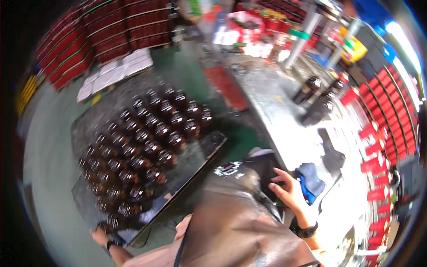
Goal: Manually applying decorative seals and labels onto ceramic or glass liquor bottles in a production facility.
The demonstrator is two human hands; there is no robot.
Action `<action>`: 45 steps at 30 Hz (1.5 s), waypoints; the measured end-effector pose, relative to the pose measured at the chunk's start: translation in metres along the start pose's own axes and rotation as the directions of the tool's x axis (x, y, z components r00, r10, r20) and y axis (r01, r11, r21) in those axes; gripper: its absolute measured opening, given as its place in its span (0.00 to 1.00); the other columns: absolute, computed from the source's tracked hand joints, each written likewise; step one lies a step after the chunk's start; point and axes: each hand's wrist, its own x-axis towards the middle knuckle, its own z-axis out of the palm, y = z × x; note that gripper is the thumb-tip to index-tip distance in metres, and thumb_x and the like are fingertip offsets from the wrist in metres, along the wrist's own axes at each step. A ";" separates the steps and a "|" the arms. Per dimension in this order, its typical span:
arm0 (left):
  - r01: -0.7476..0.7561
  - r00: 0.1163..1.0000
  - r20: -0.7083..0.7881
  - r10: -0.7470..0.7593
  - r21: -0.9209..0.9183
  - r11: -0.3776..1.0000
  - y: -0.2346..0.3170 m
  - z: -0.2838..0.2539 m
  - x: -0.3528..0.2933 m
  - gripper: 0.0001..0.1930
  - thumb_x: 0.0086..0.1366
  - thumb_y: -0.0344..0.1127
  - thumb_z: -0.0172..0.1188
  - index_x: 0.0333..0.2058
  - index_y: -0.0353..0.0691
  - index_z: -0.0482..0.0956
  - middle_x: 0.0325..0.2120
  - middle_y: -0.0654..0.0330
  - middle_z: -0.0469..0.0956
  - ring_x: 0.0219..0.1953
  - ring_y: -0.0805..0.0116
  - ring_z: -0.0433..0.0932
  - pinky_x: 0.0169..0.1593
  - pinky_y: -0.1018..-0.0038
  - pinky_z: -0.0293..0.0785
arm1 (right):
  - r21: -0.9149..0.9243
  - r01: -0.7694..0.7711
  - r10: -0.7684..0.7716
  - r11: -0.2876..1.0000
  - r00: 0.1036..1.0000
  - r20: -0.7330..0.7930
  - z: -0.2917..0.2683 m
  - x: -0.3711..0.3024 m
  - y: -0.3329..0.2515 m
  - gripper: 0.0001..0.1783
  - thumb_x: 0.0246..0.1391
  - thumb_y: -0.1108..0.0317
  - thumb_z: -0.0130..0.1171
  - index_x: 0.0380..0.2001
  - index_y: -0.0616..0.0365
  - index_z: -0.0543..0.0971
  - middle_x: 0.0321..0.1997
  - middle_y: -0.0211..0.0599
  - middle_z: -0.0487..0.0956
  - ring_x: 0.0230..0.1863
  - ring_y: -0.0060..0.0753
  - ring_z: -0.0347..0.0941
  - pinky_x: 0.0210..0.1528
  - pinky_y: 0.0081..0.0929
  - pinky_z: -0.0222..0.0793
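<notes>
Many dark brown glass bottles (133, 151) stand in close rows on a grey sheet-topped platform (189, 162) to my left. At its near left corner, my left hand (100, 236) is closed round a dark bottle (113, 222) at the end of the rows; blur partly hides the fingers. My right hand (287, 190) is raised in front of my brown apron (231, 213), fingers apart, with nothing in it. Just right of it, a dark blue cloth item (310, 181), perhaps a glove, lies on the bright metal table (280, 120).
More dark bottles (318, 100) are on the table beyond a black object (331, 153). Red items (378, 193) line the table's right side, before stacked red crates (389, 107). Wrapped red stacks (106, 35) stand at the far left, behind white sheets (115, 73).
</notes>
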 end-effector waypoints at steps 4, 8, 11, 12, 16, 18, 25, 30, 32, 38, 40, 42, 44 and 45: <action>0.176 0.978 -0.118 -0.173 0.013 0.984 0.018 -0.022 0.074 0.21 0.62 0.49 0.61 0.40 0.34 0.79 0.33 0.45 0.82 0.36 0.42 0.81 0.39 0.53 0.77 | -0.021 0.091 -0.090 0.996 0.995 0.038 -0.011 0.001 -0.002 0.32 0.56 0.59 0.66 0.63 0.53 0.72 0.45 0.38 0.83 0.20 0.19 0.70 0.26 0.21 0.70; -0.428 0.903 -0.204 0.379 -0.506 0.749 0.283 -0.056 0.090 0.14 0.68 0.38 0.58 0.43 0.33 0.82 0.38 0.49 0.83 0.40 0.52 0.81 0.49 0.63 0.75 | 0.077 0.096 -0.094 0.992 0.995 -0.027 -0.036 -0.005 -0.001 0.32 0.55 0.62 0.67 0.63 0.56 0.71 0.45 0.41 0.83 0.19 0.17 0.69 0.24 0.21 0.68; -0.521 0.690 -0.269 0.672 -0.829 0.203 0.526 -0.183 -0.050 0.12 0.67 0.31 0.60 0.46 0.31 0.81 0.43 0.53 0.81 0.46 0.65 0.79 0.54 0.71 0.73 | 0.244 0.127 -0.098 0.961 0.987 -0.125 -0.053 -0.012 0.012 0.32 0.54 0.64 0.68 0.62 0.56 0.72 0.43 0.40 0.83 0.19 0.16 0.68 0.24 0.20 0.67; -0.394 0.583 -0.210 0.785 -0.918 0.048 0.579 -0.228 -0.112 0.12 0.66 0.28 0.60 0.46 0.32 0.81 0.46 0.55 0.80 0.47 0.68 0.79 0.55 0.71 0.73 | 0.302 0.126 -0.078 0.945 0.983 -0.164 -0.055 -0.015 0.017 0.32 0.53 0.67 0.68 0.62 0.56 0.72 0.41 0.38 0.83 0.20 0.14 0.67 0.24 0.18 0.65; -0.299 -0.107 -0.460 0.882 -0.831 -0.469 0.728 -0.317 -0.330 0.30 0.61 0.31 0.67 0.60 0.30 0.66 0.56 0.46 0.73 0.61 0.58 0.72 0.61 0.66 0.69 | 0.342 0.070 0.050 0.937 0.943 -0.329 -0.084 -0.034 0.033 0.31 0.53 0.68 0.68 0.61 0.56 0.74 0.40 0.36 0.83 0.21 0.12 0.63 0.24 0.16 0.62; 0.019 -0.117 -0.468 0.876 -0.883 -0.469 0.775 -0.327 -0.423 0.43 0.54 0.37 0.74 0.64 0.31 0.59 0.57 0.42 0.70 0.61 0.52 0.71 0.63 0.62 0.67 | 0.387 0.070 0.092 0.920 0.919 -0.384 -0.095 -0.046 0.039 0.31 0.53 0.68 0.68 0.61 0.56 0.74 0.40 0.36 0.83 0.21 0.12 0.62 0.24 0.16 0.62; 0.023 -0.095 -0.360 0.928 -0.933 -0.359 0.860 -0.322 -0.611 0.53 0.44 0.43 0.80 0.64 0.37 0.57 0.57 0.44 0.68 0.58 0.51 0.70 0.61 0.62 0.67 | 0.543 -0.059 0.409 0.838 0.726 -0.553 -0.108 -0.073 0.084 0.32 0.51 0.68 0.69 0.61 0.55 0.74 0.41 0.33 0.83 0.22 0.10 0.61 0.25 0.14 0.62; 0.105 -0.006 -0.444 0.896 -0.891 -0.441 0.868 -0.310 -0.616 0.41 0.50 0.37 0.76 0.60 0.35 0.64 0.52 0.52 0.71 0.54 0.59 0.72 0.60 0.65 0.67 | 0.535 -0.121 0.463 0.836 0.678 -0.570 -0.120 -0.072 0.097 0.30 0.52 0.65 0.68 0.59 0.56 0.75 0.37 0.31 0.84 0.23 0.12 0.62 0.26 0.16 0.63; 0.181 -0.025 -0.432 0.901 -0.889 -0.421 0.859 -0.326 -0.600 0.39 0.53 0.34 0.74 0.60 0.36 0.64 0.51 0.54 0.72 0.53 0.61 0.73 0.59 0.67 0.68 | 0.423 -0.124 0.382 0.898 0.697 -0.607 -0.124 -0.064 0.104 0.33 0.52 0.64 0.67 0.62 0.55 0.72 0.38 0.35 0.83 0.26 0.25 0.71 0.28 0.23 0.69; 0.588 -0.506 -0.239 0.829 -0.798 0.129 0.797 -0.412 -0.540 0.30 0.64 0.33 0.62 0.62 0.37 0.61 0.48 0.58 0.74 0.49 0.71 0.75 0.55 0.74 0.72 | -0.130 -0.051 -0.045 0.990 0.766 -0.641 -0.148 -0.019 0.086 0.47 0.49 0.60 0.69 0.70 0.53 0.59 0.58 0.53 0.72 0.38 0.52 0.79 0.37 0.40 0.77; 0.581 -0.623 -0.156 0.767 -0.748 0.320 0.764 -0.432 -0.559 0.29 0.65 0.37 0.62 0.61 0.38 0.63 0.47 0.59 0.75 0.47 0.73 0.76 0.54 0.75 0.72 | -0.238 0.079 -0.225 0.968 0.694 -0.684 -0.151 -0.005 0.087 0.50 0.48 0.59 0.69 0.72 0.51 0.55 0.59 0.51 0.70 0.33 0.54 0.78 0.34 0.40 0.77; 0.492 -0.752 -0.085 0.654 -0.732 0.471 0.749 -0.434 -0.567 0.28 0.66 0.39 0.62 0.61 0.38 0.64 0.47 0.60 0.76 0.48 0.74 0.75 0.53 0.75 0.72 | -0.232 0.144 -0.269 0.962 0.645 -0.715 -0.140 -0.009 0.085 0.53 0.48 0.59 0.68 0.73 0.49 0.51 0.58 0.50 0.70 0.29 0.55 0.77 0.30 0.41 0.77; 0.376 -0.882 -0.103 0.460 -0.742 0.554 0.752 -0.435 -0.574 0.32 0.66 0.42 0.61 0.63 0.37 0.60 0.53 0.57 0.72 0.55 0.68 0.74 0.58 0.69 0.71 | 0.025 0.210 -0.125 0.977 0.668 -0.733 -0.127 -0.020 0.088 0.58 0.47 0.61 0.72 0.74 0.52 0.47 0.63 0.47 0.69 0.44 0.48 0.80 0.43 0.35 0.78; 0.336 -0.924 -0.130 0.359 -0.722 0.605 0.752 -0.434 -0.577 0.33 0.65 0.43 0.61 0.64 0.37 0.59 0.56 0.56 0.71 0.57 0.66 0.73 0.59 0.67 0.71 | 0.030 0.198 -0.113 0.980 0.668 -0.735 -0.124 -0.025 0.087 0.58 0.47 0.61 0.72 0.74 0.52 0.47 0.63 0.47 0.69 0.44 0.48 0.80 0.43 0.35 0.78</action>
